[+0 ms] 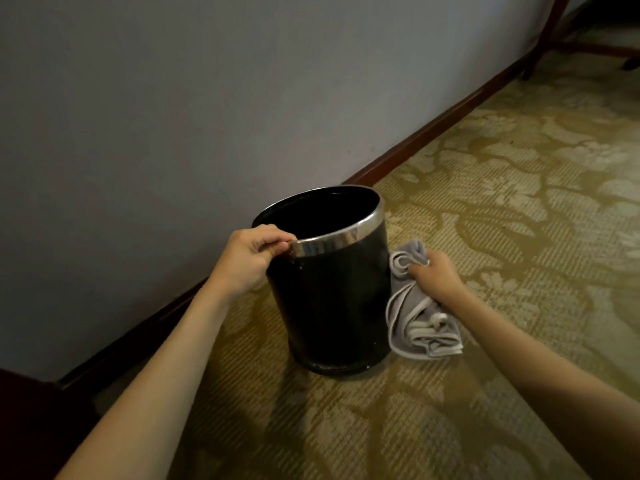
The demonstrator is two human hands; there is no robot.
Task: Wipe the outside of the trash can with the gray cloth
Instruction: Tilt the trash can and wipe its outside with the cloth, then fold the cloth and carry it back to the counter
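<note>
**Q:** Two hands appear in the head view; what does each one do?

**A:** Left of centre, the left hand (254, 256) pinches the chrome rim band (341, 235) of the black trash can (332, 303), thumb outside and fingers curled over the lip. Right of centre, the right hand (434, 275) is clenched on a bunched gray cloth (420, 327), which lies against the can's right flank and trails down to the patterned carpet (485, 202).

**Q:** Where does the can stand?

**A:** At mid-frame, on the carpet, near the gray wall (173, 98) and its dark wooden baseboard (433, 129). It looks slightly tilted, though the wide lens may account for that.

**Q:** How is the can likely to handle?

**A:** Judged from its open, seemingly empty interior, it is light and rigid, so it would probably slide or tip under sideways wiping pressure. The rim is the sensible hold for bracing and turning it. The glossy wall looks slippery, and pale specks show on it.

**Q:** And the cloth?

**A:** Soft, limp, with a pale stitched edge; best gripped in a wad so it presses flat.

**Q:** Any brand, label or writing?

**A:** None legible on can or cloth.
</note>
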